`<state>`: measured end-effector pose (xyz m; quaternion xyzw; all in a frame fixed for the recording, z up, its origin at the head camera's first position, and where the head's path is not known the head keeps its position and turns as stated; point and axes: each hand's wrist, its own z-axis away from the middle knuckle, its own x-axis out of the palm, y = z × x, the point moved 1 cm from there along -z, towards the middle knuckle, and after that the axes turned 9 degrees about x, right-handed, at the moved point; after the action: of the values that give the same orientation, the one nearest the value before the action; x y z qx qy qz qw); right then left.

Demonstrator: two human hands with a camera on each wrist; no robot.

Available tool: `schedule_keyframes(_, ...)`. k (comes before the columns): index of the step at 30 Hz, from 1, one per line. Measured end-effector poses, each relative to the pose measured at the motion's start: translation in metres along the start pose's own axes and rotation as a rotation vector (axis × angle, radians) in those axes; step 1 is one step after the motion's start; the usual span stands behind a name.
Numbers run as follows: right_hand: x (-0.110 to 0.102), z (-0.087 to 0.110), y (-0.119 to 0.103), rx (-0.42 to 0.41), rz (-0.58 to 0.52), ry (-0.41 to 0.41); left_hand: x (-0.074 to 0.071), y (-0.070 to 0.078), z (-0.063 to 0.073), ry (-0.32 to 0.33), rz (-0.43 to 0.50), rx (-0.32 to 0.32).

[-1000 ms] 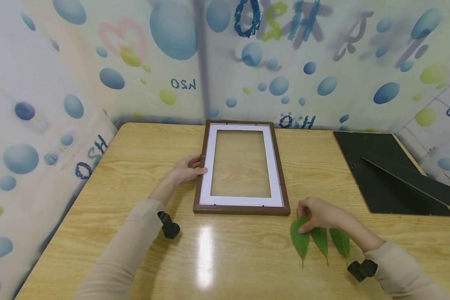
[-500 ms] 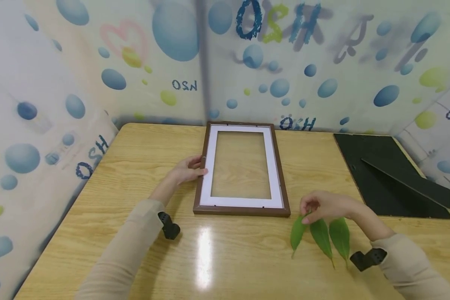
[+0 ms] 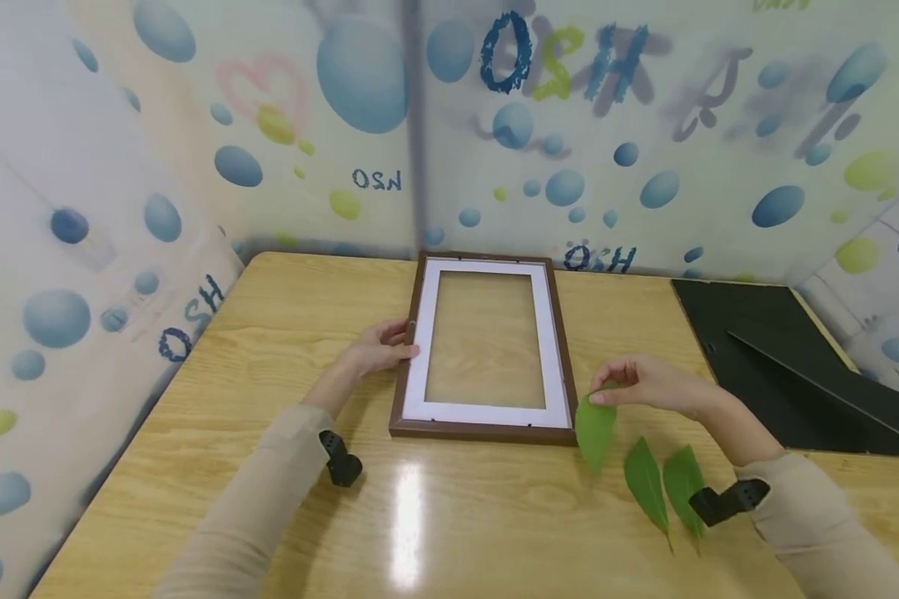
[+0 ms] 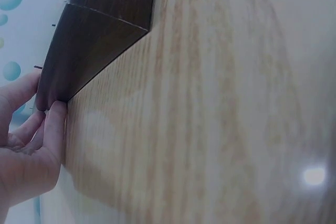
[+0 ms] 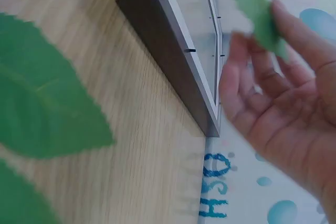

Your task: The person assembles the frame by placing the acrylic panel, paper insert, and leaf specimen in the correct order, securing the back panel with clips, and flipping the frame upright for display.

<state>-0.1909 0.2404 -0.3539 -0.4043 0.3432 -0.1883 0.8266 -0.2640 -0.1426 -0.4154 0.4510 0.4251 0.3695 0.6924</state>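
Observation:
A brown picture frame (image 3: 487,432) with a white mat inside lies on the wooden table. My left hand (image 3: 374,348) grips its left edge, thumb over the top and fingers against the side; the left wrist view has the fingers (image 4: 55,127) at the dark frame side (image 4: 100,40). Between thumb and fingers, my right hand (image 3: 648,384) pinches a green leaf (image 3: 595,433) by one end. That leaf hangs down beside the frame's front right corner and is blurred in the right wrist view (image 5: 257,11).
Two more green leaves lie side by side on the table, one leaf (image 3: 647,484) left of the other leaf (image 3: 684,481). At the right, a black backing board (image 3: 757,383) lies with its stand (image 3: 817,370) raised. A bubble-patterned wall covering (image 3: 457,166) borders the table's back.
My right hand has lifted the leaf away from the other two and up toward the frame's front right corner. The left hand stays on the frame. The head view has tilted slightly.

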Motion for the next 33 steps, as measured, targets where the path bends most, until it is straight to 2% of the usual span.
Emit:
schedule_keyframes(3,-0.001,-0.015,-0.008,-0.028,-0.056,0.027,0.000,-0.001,0.000,0.008,0.018,-0.002)
schedule_keyframes(6,-0.003,-0.031,-0.016,-0.020,-0.099,0.017,0.000,-0.002,0.000,0.008,0.018,0.005)
schedule_keyframes(15,-0.009,-0.078,-0.037,0.039,-0.115,0.040,0.001,-0.006,0.001,0.013,0.009,0.019)
schedule_keyframes(21,-0.017,-0.117,-0.051,0.030,-0.051,0.094,-0.003,-0.011,0.002,0.012,0.023,0.040)
schedule_keyframes(26,-0.017,-0.149,-0.067,0.036,-0.014,0.081,-0.004,-0.014,0.005,0.031,0.037,0.033)
schedule_keyframes(33,-0.021,-0.175,-0.088,0.044,0.055,0.077,0.001,-0.011,0.006,0.040,0.028,0.061)
